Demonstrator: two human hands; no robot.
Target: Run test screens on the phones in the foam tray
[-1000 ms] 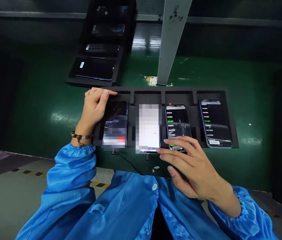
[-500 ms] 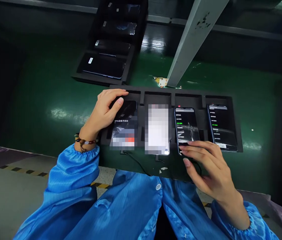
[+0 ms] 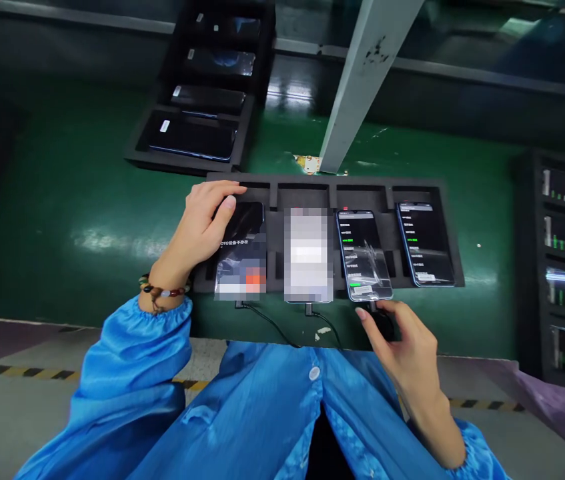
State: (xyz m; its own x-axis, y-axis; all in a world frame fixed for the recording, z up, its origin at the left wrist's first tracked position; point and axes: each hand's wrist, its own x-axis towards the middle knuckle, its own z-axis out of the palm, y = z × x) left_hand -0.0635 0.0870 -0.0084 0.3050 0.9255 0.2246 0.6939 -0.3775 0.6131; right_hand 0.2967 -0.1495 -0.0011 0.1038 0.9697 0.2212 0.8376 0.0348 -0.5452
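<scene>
Phone (image 3: 365, 257) in tray (image 3: 305, 196), left hand (image 3: 205, 217) unclenched, right hand (image 3: 409, 343) by plug (image 3: 373, 306), grip unclear

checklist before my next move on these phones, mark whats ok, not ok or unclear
1. Thin black cable at the leftmost dark-screened rectangular phone: ok, its plug meets the lower edge.
2. Thin black cable at the second, white-screened phone: ok, also at the lower edge.
3. Bare right hand gripping the plug below the third, dark-screened phone: cannot tell, fingertips hide it.
4. Cable at the rightmost dark-screened phone: not ok, none shows.
5. Bare left hand out of the leftmost phone's view: not ok, it hides part of that phone.
6. Second screen's text: cannot tell, pixelated.
</scene>
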